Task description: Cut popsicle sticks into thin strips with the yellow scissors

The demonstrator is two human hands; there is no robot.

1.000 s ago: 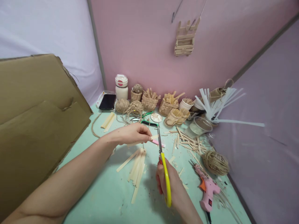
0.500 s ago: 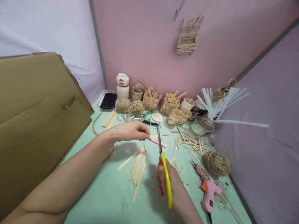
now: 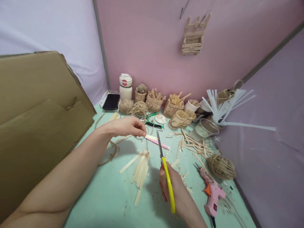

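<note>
Jutting from left hand (image 3: 132,126), pale strip (image 3: 152,137).

A green bench (image 3: 106,199)
On it lie flat wood strips (image 3: 140,172), a pink glue gun (image 3: 215,193) and a string ball (image 3: 222,167).

Cardboard (image 3: 40,126) blocks left, but nearer table (image 3: 106,198) lies open.

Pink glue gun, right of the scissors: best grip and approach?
Likely the handle of the pink glue gun, from above on the near side: it lies flat, handle toward the camera, nozzle pointing away and orange trigger facing left.
</note>
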